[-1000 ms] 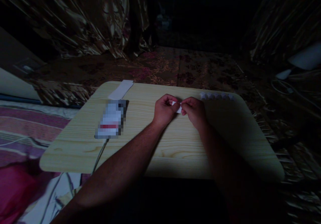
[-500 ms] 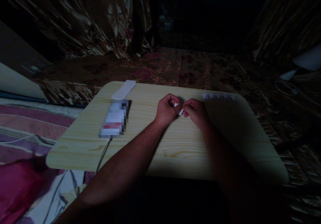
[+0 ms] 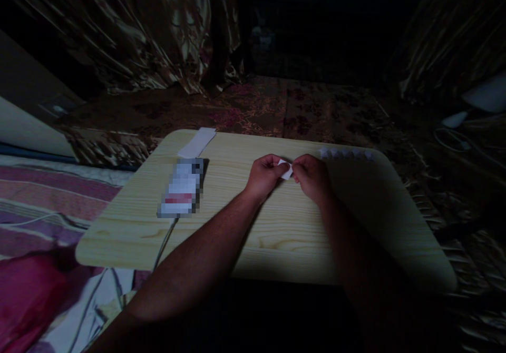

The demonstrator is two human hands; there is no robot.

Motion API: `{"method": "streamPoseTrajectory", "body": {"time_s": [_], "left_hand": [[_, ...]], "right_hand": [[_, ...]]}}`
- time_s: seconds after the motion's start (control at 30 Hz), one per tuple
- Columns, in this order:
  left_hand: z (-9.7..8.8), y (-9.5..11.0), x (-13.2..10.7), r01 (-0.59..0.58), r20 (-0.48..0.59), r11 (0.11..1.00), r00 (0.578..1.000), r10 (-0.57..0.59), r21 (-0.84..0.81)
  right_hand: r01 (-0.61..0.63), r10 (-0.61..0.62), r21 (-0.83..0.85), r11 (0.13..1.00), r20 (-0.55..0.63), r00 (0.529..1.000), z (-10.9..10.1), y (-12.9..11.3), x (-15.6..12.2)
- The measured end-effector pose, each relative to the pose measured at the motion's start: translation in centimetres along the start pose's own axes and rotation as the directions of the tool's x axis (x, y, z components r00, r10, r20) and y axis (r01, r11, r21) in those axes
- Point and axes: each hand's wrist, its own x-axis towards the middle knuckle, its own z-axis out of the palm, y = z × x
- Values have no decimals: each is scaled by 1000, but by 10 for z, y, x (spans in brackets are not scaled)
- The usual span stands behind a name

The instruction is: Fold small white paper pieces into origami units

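My left hand (image 3: 265,175) and my right hand (image 3: 313,176) meet over the middle of a light wooden table (image 3: 276,232). Both pinch a small white piece of paper (image 3: 285,167) between their fingertips, just above the tabletop. Each hand is closed around the paper with fingers curled. A row of several small folded white paper pieces (image 3: 347,154) lies on the table's far right edge, a little beyond my right hand.
A phone (image 3: 181,187) lies on the table's left part with a cable (image 3: 164,242) running off the near edge. A white paper strip (image 3: 197,142) rests at the far left corner. Patterned fabric and bedding surround the table in dim light.
My hands have turned the small paper slightly between the fingertips and shifted a bit right. The view has drifted a little.
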Motion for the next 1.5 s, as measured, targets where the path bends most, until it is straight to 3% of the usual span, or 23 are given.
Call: {"method": "streamPoseTrajectory", "body": {"time_s": [0.2, 0.57, 1.13, 1.37, 1.5], "left_hand": [[2, -2, -1, -33, -40, 999, 999, 33, 7], [2, -1, 1, -20, -94, 987, 996, 5, -157], [-1, -1, 3, -36, -75, 990, 997, 26, -136], [-3, 1, 2, -89, -65, 996, 994, 91, 20], [-4, 0, 3, -113, -59, 993, 992, 115, 30]], "right_hand": [[0, 0, 2, 1000, 12, 1000, 0, -3, -1], [30, -30, 5, 1000, 2, 1000, 1, -6, -3], [24, -24, 3, 1000, 2, 1000, -1, -7, -3], [21, -21, -12, 1000, 5, 1000, -3, -6, -3], [23, -23, -2, 1000, 6, 1000, -2, -5, -2]]}}
